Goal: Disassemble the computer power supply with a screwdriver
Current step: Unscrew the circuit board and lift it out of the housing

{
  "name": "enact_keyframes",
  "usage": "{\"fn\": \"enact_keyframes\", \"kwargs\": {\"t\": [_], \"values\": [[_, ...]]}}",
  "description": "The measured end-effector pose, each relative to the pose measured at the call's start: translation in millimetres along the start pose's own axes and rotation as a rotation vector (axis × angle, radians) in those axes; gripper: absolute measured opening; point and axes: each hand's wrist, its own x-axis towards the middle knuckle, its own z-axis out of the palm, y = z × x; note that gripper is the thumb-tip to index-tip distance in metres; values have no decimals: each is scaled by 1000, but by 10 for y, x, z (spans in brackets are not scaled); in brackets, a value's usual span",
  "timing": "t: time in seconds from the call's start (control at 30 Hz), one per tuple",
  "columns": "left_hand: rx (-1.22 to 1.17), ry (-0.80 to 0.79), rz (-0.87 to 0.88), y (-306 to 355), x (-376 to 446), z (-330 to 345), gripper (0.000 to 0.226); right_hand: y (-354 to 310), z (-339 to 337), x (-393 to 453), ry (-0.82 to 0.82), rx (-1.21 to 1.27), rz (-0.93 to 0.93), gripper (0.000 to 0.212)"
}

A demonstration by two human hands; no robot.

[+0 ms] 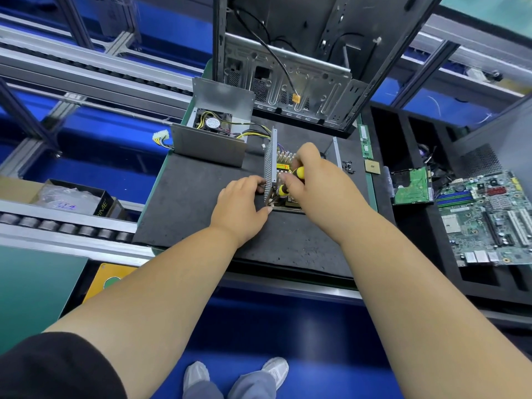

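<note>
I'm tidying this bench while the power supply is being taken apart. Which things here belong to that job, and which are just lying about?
In the job:
- left hand holding the power supply base
- right hand gripping the screwdriver
- removed cover with fan
- loose screws

Lying about:
- motherboard
- hard drive
- computer case
- memory stick

Bare black mat [187, 203] lies open left of the power supply [272, 168]; its removed cover [210, 139] blocks behind-left, the computer case [288, 82] behind, loose screws [347, 166] right.
</note>
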Motion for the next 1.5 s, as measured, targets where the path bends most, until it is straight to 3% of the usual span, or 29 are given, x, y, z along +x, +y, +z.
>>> {"fn": "enact_keyframes", "kwargs": {"t": [0.17, 0.33, 0.43, 0.6, 0.77, 0.97, 1.17, 1.3, 1.5], "values": [[11, -2, 2, 1, 2, -4, 47, 24, -23, -56, 21, 92, 36, 32], [7, 5, -1, 0, -3, 2, 48, 10, 51, -83, 94, -151, 31, 36], [3, 9, 1, -6, -2, 10, 49, -6, 93, -108, 136, -130, -15, 34], [1, 11, 3, -15, 3, 20, 49, -22, 2, -66, 13, -61, -80, 17], [8, 10, -1, -9, 4, 20, 50, -8, -74, -37, -60, -87, -88, 21], [6, 6, -2, -3, 2, 13, 51, 25, -115, 65, 6, -392, -123, 39], [3, 8, 1, -8, 3, 12, 52, 4, -48, 23, 2, -25, -29, 20], [7, 8, 5, -15, 4, 15, 51, 18, -39, -14, 9, 66, -4, 9], [9, 10, 11, -14, 9, 20, 50, 7, -34, -16, 29, -214, 7, 26]]}}
